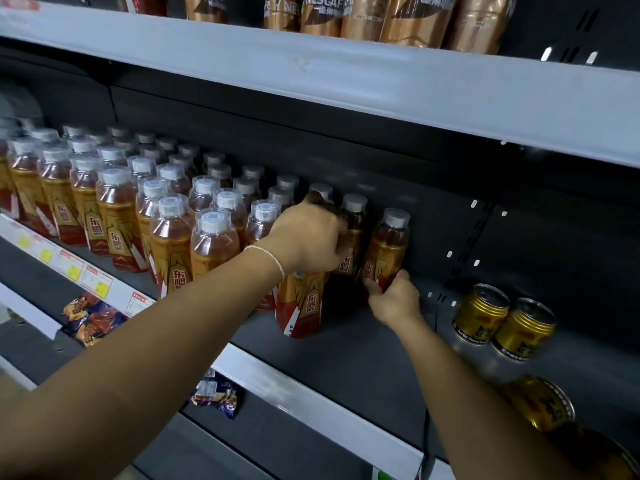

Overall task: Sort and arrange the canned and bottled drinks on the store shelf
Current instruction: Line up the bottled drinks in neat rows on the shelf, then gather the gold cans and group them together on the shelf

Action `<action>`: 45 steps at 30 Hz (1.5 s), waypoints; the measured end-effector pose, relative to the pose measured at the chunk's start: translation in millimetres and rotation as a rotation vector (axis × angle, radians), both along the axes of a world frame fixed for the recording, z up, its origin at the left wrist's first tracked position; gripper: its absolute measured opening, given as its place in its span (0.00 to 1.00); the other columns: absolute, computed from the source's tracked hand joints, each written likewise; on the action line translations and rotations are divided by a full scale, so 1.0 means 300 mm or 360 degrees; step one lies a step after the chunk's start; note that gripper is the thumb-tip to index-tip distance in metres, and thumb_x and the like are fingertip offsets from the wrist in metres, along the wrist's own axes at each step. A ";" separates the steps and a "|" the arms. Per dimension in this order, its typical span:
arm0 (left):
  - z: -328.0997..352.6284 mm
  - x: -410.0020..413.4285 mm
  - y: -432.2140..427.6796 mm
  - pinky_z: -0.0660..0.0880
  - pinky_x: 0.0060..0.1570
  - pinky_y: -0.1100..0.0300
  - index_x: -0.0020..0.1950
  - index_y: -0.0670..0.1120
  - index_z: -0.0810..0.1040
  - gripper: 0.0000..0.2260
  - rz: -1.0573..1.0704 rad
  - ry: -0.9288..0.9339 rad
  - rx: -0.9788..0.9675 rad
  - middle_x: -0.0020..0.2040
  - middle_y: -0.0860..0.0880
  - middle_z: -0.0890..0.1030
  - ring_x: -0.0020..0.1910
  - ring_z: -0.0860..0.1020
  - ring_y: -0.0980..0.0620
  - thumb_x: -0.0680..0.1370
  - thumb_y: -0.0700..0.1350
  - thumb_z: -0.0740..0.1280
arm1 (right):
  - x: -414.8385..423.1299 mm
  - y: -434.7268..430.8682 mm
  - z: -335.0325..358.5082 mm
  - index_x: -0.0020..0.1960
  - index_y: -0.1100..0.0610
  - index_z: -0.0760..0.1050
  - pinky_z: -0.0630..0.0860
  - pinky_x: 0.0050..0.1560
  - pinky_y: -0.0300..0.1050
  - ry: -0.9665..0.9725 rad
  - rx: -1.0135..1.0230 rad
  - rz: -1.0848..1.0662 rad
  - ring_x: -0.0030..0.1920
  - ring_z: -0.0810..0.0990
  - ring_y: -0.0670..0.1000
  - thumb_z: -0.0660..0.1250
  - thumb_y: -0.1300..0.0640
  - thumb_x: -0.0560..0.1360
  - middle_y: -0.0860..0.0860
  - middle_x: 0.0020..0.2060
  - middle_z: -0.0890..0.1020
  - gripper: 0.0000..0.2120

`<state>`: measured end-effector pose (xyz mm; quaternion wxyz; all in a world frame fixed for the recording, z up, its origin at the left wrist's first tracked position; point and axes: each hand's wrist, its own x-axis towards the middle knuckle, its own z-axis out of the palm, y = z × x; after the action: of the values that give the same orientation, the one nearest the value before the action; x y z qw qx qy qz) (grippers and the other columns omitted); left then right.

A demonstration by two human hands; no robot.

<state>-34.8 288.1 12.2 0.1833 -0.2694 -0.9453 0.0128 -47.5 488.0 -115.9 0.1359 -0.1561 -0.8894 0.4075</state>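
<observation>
- Head view: reaching with left hand [308,237] into the right end of the rows, fingers curling round the upper part of a back bottle [352,230]; blurred, but looking like a closed grip.
- Pinching the base of the end bottle [388,247] with right hand [394,297], bottle standing upright on the shelf [346,362].
- Noting the bottle block [114,209] standing in neat rows at left, and the front bottle [301,306] sitting out of line.
- Judging about midway: right-end bottles needing alignment, gold cans [502,320] standing loose, well apart at right, probably awaiting sorting.
</observation>
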 end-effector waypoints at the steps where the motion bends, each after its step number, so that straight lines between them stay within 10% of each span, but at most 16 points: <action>1: 0.002 0.002 -0.001 0.78 0.50 0.48 0.58 0.51 0.79 0.19 0.0004 -0.0015 -0.0004 0.52 0.50 0.80 0.57 0.74 0.45 0.76 0.61 0.61 | -0.002 0.005 0.009 0.62 0.59 0.67 0.72 0.48 0.45 -0.0039 0.0032 0.0011 0.51 0.76 0.55 0.70 0.46 0.76 0.56 0.55 0.78 0.24; 5: 0.016 0.020 0.005 0.78 0.50 0.48 0.58 0.51 0.79 0.18 0.0023 -0.0072 -0.0054 0.53 0.50 0.79 0.58 0.74 0.44 0.76 0.60 0.62 | -0.002 0.017 0.052 0.62 0.60 0.71 0.75 0.59 0.53 -0.0150 0.0165 -0.0037 0.59 0.77 0.60 0.70 0.42 0.75 0.57 0.57 0.79 0.26; 13: 0.046 0.053 0.001 0.78 0.46 0.50 0.59 0.50 0.78 0.17 -0.0023 -0.0133 -0.0173 0.53 0.47 0.79 0.55 0.76 0.43 0.78 0.58 0.61 | 0.108 0.005 0.071 0.59 0.54 0.74 0.72 0.43 0.41 -0.0129 0.0046 0.0088 0.49 0.80 0.51 0.76 0.51 0.69 0.50 0.50 0.82 0.21; 22: 0.053 0.104 0.086 0.68 0.54 0.48 0.61 0.47 0.76 0.15 -0.0013 -0.0003 -0.0566 0.59 0.44 0.77 0.57 0.74 0.42 0.78 0.53 0.62 | 0.305 0.056 0.162 0.60 0.58 0.79 0.77 0.58 0.43 -0.0051 0.0326 0.0097 0.53 0.81 0.50 0.74 0.51 0.73 0.50 0.51 0.82 0.18; 35: -0.214 0.315 0.421 0.77 0.49 0.49 0.56 0.45 0.76 0.10 -0.1032 -0.0633 0.0108 0.56 0.41 0.77 0.55 0.76 0.40 0.77 0.47 0.63 | 0.724 0.308 0.255 0.45 0.59 0.81 0.73 0.41 0.44 -0.0045 0.0816 -0.0521 0.45 0.79 0.56 0.61 0.65 0.74 0.54 0.42 0.84 0.09; 45: -0.305 0.367 0.609 0.61 0.30 0.63 0.56 0.48 0.74 0.19 -0.1121 -0.0687 0.0197 0.49 0.49 0.74 0.41 0.69 0.52 0.74 0.61 0.67 | 0.776 0.425 0.232 0.51 0.49 0.78 0.78 0.60 0.47 -0.0184 0.0442 -0.0353 0.54 0.81 0.50 0.55 0.68 0.76 0.48 0.51 0.83 0.19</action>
<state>75.4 470.6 -79.2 -0.0100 -0.5613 -0.8111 -0.1643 185.3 615.5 -46.3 0.1488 -0.2562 -0.9208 0.2538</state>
